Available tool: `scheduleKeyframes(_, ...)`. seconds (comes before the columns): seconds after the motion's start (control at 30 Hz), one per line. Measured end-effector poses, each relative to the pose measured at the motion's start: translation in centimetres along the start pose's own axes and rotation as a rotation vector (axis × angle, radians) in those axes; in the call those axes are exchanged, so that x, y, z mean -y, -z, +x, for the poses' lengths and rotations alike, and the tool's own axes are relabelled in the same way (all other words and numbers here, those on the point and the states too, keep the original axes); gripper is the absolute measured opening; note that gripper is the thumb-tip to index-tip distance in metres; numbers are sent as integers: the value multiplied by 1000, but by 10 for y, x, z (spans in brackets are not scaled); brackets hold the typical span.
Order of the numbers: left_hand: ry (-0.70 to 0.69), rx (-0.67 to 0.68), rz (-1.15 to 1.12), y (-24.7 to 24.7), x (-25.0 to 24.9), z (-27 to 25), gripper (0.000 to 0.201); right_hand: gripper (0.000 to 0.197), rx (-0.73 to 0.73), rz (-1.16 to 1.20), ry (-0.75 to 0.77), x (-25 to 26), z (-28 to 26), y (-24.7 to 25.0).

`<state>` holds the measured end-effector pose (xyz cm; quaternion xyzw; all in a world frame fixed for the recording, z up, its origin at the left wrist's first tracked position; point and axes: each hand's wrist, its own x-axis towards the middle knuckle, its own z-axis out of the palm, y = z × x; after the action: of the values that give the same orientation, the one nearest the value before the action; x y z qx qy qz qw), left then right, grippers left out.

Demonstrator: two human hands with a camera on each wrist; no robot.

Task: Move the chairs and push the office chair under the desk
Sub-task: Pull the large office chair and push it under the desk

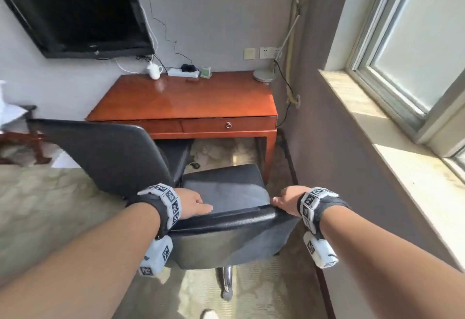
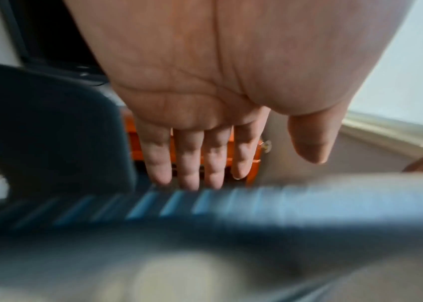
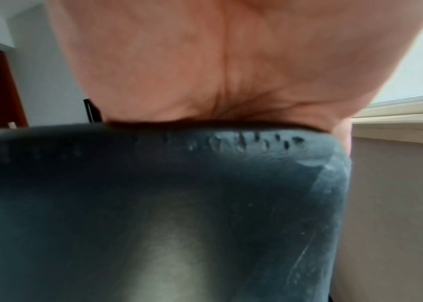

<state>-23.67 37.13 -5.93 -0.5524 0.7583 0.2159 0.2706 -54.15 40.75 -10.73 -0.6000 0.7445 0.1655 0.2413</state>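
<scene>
A black office chair [image 1: 226,187] stands in front of the wooden desk [image 1: 186,99], its backrest [image 1: 226,243] towards me and its seat short of the desk's opening. My right hand [image 1: 286,201] grips the backrest's top right corner; in the right wrist view the palm [image 3: 205,71] presses on the backrest's top edge [image 3: 153,194] and the fingers are hidden behind it. My left hand [image 1: 196,203] hovers with straight fingers [image 2: 187,163] just over the top left of the blurred backrest [image 2: 205,235]. A second black chair [image 1: 105,152] stands at the left, its seat partly under the desk.
A dark TV [image 1: 75,9] hangs on the wall above the desk. A lamp [image 1: 264,74], a power strip [image 1: 183,73] and a white cup [image 1: 154,70] sit at the desk's back. The windowsill [image 1: 402,147] and wall close in on the right; dark wooden furniture [image 1: 22,142] stands at the left.
</scene>
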Motion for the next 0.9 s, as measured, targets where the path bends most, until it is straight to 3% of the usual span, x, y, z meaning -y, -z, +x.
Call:
scheduleKeyframes(0.07,109,-26,-110,-33,11,-7,76,52,-67,27,58,3,-5,-1)
scheduleKeyframes(0.2,220,-292,-219,-83,17,-24,81,43,-74,57,167,6,-20,-7)
scheduleKeyframes(0.27,240,-377,-166,-88,8,-32,68,51,-72,79,172,-1,-25,-12)
scheduleKeyframes(0.37,294,-513,-142,-87,-3,-30,67,66,-86,92,181,-10,-26,-11)
scheduleKeyframes(0.53,329,-686,-161,-91,7,-18,57,75,-84,106,175,-3,-27,-6)
scheduleKeyframes(0.9,249,-775,-122,-75,82,-5,49,64,-234,134,105,59,-42,-41)
